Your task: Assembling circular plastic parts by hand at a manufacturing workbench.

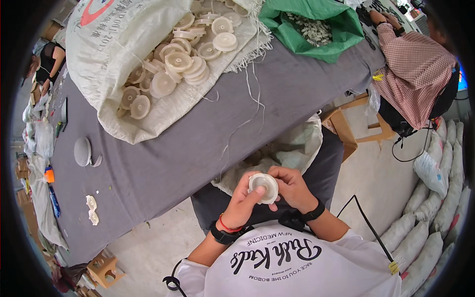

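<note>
A round off-white plastic disc (pixel 267 190) with a raised rim is held in front of my chest, over my lap. My left hand (pixel 242 202) grips it, the thumb lying across its face. At its right edge my right hand (pixel 293 188) is closed, fingertips pinching the rim. Some of the right fingertips are hidden. On the table, a woven white sack (pixel 163 131) lies with its mouth spread, and many similar plastic discs (pixel 179 61) are heaped in it. Below the table edge, another pale sack (pixel 309 143) sits open just beyond my hands.
A grey cloth covers the table (pixel 193 148). A green bag (pixel 341 42) of small whitish pieces stands at the back. On the left are a grey round device (pixel 83 151) and two small white pieces (pixel 92 210). A co-worker in a checked shirt (pixel 418 74) sits right, near stacked sacks (pixel 428 218).
</note>
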Demonstrator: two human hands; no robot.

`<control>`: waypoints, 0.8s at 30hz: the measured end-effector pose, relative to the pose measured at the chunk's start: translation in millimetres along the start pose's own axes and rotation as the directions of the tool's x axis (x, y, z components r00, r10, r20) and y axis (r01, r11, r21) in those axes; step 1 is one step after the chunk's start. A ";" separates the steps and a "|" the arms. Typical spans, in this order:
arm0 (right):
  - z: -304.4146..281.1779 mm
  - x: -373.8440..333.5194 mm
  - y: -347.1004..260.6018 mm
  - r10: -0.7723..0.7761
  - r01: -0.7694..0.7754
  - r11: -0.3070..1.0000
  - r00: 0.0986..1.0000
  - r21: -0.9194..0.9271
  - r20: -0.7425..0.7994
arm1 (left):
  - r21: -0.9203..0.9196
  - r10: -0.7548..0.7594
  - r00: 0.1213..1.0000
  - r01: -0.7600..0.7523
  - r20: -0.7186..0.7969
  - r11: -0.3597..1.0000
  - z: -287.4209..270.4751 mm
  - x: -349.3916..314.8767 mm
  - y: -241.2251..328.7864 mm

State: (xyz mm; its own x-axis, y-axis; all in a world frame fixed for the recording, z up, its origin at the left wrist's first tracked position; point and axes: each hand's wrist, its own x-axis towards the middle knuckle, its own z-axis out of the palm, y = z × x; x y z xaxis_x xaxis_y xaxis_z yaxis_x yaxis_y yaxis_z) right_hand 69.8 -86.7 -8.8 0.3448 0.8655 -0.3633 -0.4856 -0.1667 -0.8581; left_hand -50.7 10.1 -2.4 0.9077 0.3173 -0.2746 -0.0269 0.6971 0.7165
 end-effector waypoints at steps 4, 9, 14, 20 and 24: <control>-7.6 3.6 3.7 -0.067 0.078 0.926 0.997 0.370 -0.044 | -0.156 0.037 0.999 -0.036 0.004 0.987 -4.5 0.6 2.7; -15.0 -7.2 7.3 -0.176 0.105 0.886 0.977 0.452 0.119 | 0.111 0.288 0.927 -0.269 -0.240 0.957 10.8 11.4 4.7; -3.0 -12.3 3.1 0.077 -0.087 0.877 0.996 0.473 0.041 | 0.354 0.461 0.886 -0.413 -0.058 0.839 23.0 8.4 -14.2; 1.1 -2.5 -1.0 0.128 -0.018 0.840 0.978 0.542 -0.166 | 0.651 0.568 0.815 -0.493 0.114 0.577 25.0 18.1 -20.7; -9.1 2.7 -6.5 0.201 -0.218 0.742 0.974 0.634 0.101 | 0.076 0.314 0.915 -0.305 -0.252 0.949 24.0 25.5 -17.9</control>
State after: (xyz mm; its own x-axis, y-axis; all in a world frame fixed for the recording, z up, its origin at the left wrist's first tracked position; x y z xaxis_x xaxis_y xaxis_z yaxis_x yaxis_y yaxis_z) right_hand 81.2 -87.5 -7.5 0.1575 0.8577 -0.4894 -0.9449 -0.0131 -0.3270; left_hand -17.0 -9.7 -6.8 0.7167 0.6716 -0.1879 -0.2703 0.5160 0.8128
